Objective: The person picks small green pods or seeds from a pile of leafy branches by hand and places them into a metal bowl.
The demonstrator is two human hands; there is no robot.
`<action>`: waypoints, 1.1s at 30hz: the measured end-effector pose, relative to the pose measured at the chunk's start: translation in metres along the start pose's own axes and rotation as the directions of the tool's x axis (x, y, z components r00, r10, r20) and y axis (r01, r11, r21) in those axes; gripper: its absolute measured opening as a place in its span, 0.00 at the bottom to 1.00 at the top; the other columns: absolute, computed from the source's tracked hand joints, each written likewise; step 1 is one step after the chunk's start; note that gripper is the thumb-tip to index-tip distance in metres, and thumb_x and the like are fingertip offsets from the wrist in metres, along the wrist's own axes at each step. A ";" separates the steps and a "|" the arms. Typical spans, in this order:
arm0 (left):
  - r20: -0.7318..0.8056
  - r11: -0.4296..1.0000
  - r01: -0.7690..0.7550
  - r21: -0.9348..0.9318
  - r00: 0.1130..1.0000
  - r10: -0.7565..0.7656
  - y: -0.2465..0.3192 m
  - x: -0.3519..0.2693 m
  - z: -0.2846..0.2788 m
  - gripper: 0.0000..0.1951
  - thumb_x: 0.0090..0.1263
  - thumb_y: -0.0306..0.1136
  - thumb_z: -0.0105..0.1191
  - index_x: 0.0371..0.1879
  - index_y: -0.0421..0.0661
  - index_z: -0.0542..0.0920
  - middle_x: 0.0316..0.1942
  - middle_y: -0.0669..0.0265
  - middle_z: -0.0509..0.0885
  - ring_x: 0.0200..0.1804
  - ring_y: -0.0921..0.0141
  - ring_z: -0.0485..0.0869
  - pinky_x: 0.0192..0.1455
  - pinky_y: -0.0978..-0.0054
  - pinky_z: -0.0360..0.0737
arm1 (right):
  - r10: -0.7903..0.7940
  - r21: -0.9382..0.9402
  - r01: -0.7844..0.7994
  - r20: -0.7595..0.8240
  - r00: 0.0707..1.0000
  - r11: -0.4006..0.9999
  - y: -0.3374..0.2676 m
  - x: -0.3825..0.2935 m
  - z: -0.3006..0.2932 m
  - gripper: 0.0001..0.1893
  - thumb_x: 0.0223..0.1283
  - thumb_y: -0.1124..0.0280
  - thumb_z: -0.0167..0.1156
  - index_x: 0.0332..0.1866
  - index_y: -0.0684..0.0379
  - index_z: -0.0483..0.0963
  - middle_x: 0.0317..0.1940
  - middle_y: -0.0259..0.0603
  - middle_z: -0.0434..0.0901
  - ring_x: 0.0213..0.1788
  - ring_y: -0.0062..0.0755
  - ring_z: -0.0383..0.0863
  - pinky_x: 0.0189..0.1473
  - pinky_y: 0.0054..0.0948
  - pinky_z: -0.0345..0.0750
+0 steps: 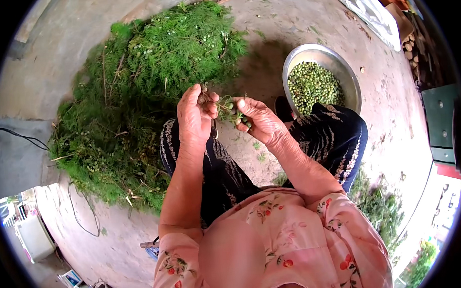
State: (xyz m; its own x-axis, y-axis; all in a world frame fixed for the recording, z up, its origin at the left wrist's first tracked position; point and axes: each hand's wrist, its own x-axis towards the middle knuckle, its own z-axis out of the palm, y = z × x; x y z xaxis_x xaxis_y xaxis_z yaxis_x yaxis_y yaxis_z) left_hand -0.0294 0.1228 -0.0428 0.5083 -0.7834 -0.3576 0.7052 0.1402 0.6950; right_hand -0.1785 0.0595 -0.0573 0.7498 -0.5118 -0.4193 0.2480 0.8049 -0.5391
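Between the fingers of my left hand is the woody end of a small green sprig. My right hand closes on the sprig's other end, where several round green cones or berries show at the fingertips. Both hands are raised above my knees, close together. To the right, beside my knee, a metal basin holds a heap of small green cones or berries. A large pile of cut evergreen branches spreads over the floor in front and to the left.
More loose greenery lies on the concrete floor at the right. A white bag and stacked firewood are at the upper right, above a green cabinet. Black cable trails at the left.
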 end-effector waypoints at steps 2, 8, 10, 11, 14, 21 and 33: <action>-0.021 1.000 0.002 0.025 1.000 -0.002 -0.003 -0.001 0.006 0.08 0.65 0.36 0.49 0.31 0.44 0.71 0.22 0.59 0.79 0.14 0.74 0.71 0.15 0.80 0.67 | 0.002 -0.023 -0.002 0.007 1.000 1.000 0.001 0.000 0.000 0.09 0.56 0.67 0.59 0.37 0.61 0.75 0.24 0.32 0.75 0.20 0.20 0.68 0.19 0.17 0.64; 0.023 0.995 -0.086 0.046 0.996 0.085 0.001 0.000 -0.002 0.10 0.67 0.40 0.49 0.30 0.45 0.73 0.15 0.72 0.69 0.12 0.81 0.60 0.14 0.85 0.58 | -0.167 0.060 0.178 -0.147 0.975 0.982 -0.001 0.006 -0.018 0.06 0.55 0.69 0.60 0.30 0.60 0.75 0.21 0.31 0.72 0.19 0.19 0.66 0.16 0.17 0.59; 0.005 0.985 -0.076 0.155 0.997 0.076 -0.002 -0.004 0.005 0.12 0.65 0.42 0.51 0.29 0.45 0.75 0.17 0.70 0.73 0.13 0.81 0.64 0.15 0.85 0.60 | -0.135 0.134 0.158 -0.164 0.977 0.978 -0.007 0.004 -0.017 0.07 0.55 0.69 0.59 0.33 0.61 0.75 0.22 0.30 0.72 0.19 0.19 0.66 0.17 0.17 0.59; -0.002 0.978 -0.031 0.207 0.999 0.032 -0.005 -0.007 0.011 0.13 0.64 0.44 0.53 0.29 0.45 0.76 0.19 0.70 0.75 0.14 0.81 0.66 0.15 0.85 0.61 | -0.137 0.161 0.161 -0.150 0.979 0.974 -0.009 0.003 -0.015 0.08 0.55 0.68 0.59 0.37 0.62 0.75 0.23 0.29 0.72 0.19 0.19 0.65 0.18 0.17 0.59; 0.069 0.922 -0.069 0.381 0.997 0.046 -0.006 -0.007 0.016 0.11 0.61 0.38 0.56 0.31 0.42 0.79 0.19 0.73 0.75 0.17 0.83 0.68 0.16 0.87 0.60 | -0.145 -0.055 0.145 0.001 0.989 0.988 -0.014 0.002 -0.009 0.09 0.54 0.68 0.60 0.37 0.62 0.76 0.21 0.29 0.72 0.17 0.18 0.65 0.17 0.16 0.59; 0.285 0.804 -0.112 0.584 0.956 -0.074 -0.013 -0.005 0.020 0.06 0.58 0.27 0.57 0.33 0.41 0.81 0.21 0.74 0.76 0.21 0.82 0.69 0.22 0.87 0.65 | 0.024 -0.395 0.023 0.113 0.993 0.919 -0.013 0.001 -0.009 0.10 0.53 0.67 0.62 0.34 0.64 0.76 0.18 0.29 0.71 0.18 0.13 0.63 0.17 0.15 0.58; 0.107 0.768 0.030 0.640 0.986 -0.128 -0.012 -0.004 0.016 0.08 0.61 0.35 0.56 0.25 0.43 0.78 0.18 0.73 0.76 0.14 0.83 0.69 0.16 0.87 0.63 | -0.176 -0.050 0.172 -0.073 0.982 0.984 -0.012 0.005 -0.016 0.08 0.55 0.67 0.60 0.35 0.60 0.77 0.21 0.27 0.74 0.19 0.16 0.65 0.17 0.16 0.61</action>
State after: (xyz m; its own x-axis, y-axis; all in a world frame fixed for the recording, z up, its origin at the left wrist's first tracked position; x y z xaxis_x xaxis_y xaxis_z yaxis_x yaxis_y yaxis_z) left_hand -0.0477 0.1149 -0.0396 0.3581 -0.8553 -0.3746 0.2404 -0.3032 0.9221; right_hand -0.1872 0.0421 -0.0643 0.6474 -0.6660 -0.3705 0.3424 0.6885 -0.6393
